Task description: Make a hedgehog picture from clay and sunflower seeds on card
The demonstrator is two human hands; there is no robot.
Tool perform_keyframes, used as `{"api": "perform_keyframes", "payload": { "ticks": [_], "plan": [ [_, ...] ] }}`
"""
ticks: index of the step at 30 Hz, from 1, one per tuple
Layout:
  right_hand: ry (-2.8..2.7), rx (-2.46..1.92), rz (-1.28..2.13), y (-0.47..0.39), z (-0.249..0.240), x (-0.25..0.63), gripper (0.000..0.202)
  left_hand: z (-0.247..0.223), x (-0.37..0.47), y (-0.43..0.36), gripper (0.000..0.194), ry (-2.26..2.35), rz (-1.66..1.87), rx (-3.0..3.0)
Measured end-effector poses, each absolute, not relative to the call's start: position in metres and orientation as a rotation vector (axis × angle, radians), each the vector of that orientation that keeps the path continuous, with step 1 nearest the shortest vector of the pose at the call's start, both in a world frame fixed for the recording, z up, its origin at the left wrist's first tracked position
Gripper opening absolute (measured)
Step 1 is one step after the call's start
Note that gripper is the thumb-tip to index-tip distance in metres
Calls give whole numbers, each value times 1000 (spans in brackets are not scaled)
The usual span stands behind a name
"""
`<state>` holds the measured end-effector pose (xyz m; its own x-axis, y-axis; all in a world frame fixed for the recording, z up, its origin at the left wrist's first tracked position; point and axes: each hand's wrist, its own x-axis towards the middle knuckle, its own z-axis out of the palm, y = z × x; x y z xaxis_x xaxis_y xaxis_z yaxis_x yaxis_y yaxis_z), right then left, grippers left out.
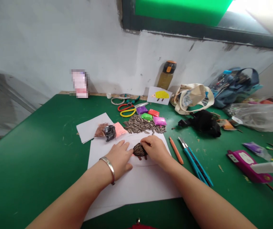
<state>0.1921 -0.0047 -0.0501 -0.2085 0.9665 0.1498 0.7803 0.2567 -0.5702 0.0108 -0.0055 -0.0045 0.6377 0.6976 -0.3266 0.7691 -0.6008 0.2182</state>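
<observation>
A small hedgehog figure [139,150] lies on the white paper [136,184], its dark body covered with overlapping sunflower seeds and two brown feet below. My left hand [120,158], wearing a silver bangle, rests on the paper with fingers spread, fingertips beside the figure's left end. At the figure's upper right, my right hand [155,149] has thumb and finger pinched together; whatever is between them is hidden. Just beyond the paper lies a heap of sunflower seeds [136,124]. Packs of brown clay [100,129], black clay [110,132] and pink clay [120,129] sit behind my left hand.
Right of the paper lie an orange stick [176,150] and a blue utility knife [195,162]. Scissors [129,109] and coloured clay packs [147,116] are behind the seeds. A hedgehog picture [159,95] leans near a bottle [167,74]. A magenta glue-gun-like tool [246,165] lies far right.
</observation>
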Motion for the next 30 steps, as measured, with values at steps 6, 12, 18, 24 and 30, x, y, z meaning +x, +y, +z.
{"api": "perform_keyframes", "payload": {
  "ticks": [6, 12, 18, 24, 30],
  "plan": [
    [-1850, -1636, 728, -4, -55, 201, 20, -4, 11, -5, 26, 1176, -295, 2524],
    [-1886, -1575, 804, -4, -57, 205, 21, -2, 12, -5, 23, 1174, -295, 2518],
    [-1795, -1643, 683, -3, -60, 204, 22, -2, 11, -6, 24, 1184, -306, 2512],
    [-1912, -1609, 678, -2, -57, 207, 19, -2, 12, -5, 26, 1181, -298, 2518],
    [-1951, -1588, 673, -1, -56, 206, 19, -4, 11, -6, 25, 1183, -284, 2516]
  ]
}}
